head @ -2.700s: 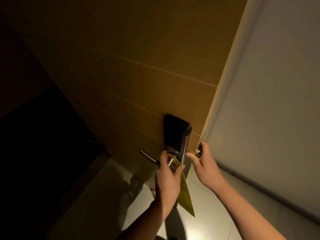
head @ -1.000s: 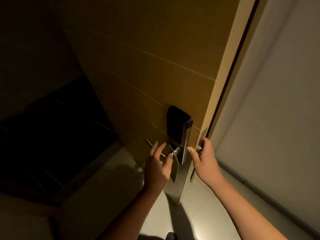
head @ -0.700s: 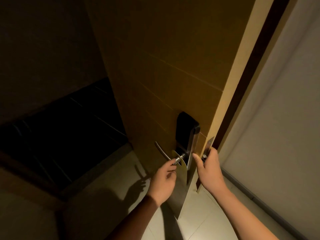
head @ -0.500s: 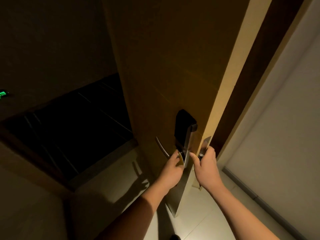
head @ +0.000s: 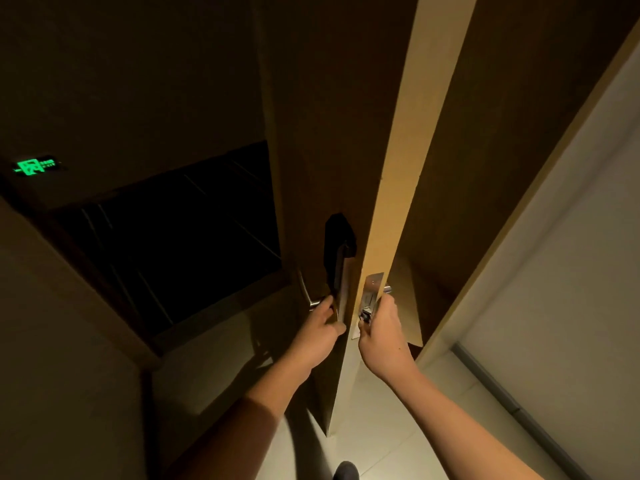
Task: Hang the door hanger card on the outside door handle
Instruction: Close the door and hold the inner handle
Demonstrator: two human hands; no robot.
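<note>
The wooden door [head: 391,168] stands open and I see it almost edge-on. On its outside face are a black lock box [head: 337,244] and a silver lever handle [head: 306,292]. The yellow door hanger card [head: 336,311] shows only as a thin sliver at the base of that handle, mostly hidden by my fingers. My left hand [head: 320,332] is curled around the card there, next to the handle. On the other side of the door's edge, my right hand [head: 381,329] grips the inside handle [head: 387,289] by the metal latch plate [head: 371,292].
A green exit sign [head: 33,165] glows at the left in a dark corridor. The door frame [head: 519,209] and a pale wall [head: 571,254] stand to the right. Light floor tiles [head: 398,427] lie below, with my shoe tip [head: 346,471] at the bottom edge.
The door has swung so its edge now faces me, and the card has turned from a visible yellow strip to a sliver. Both hands stayed at the handles.
</note>
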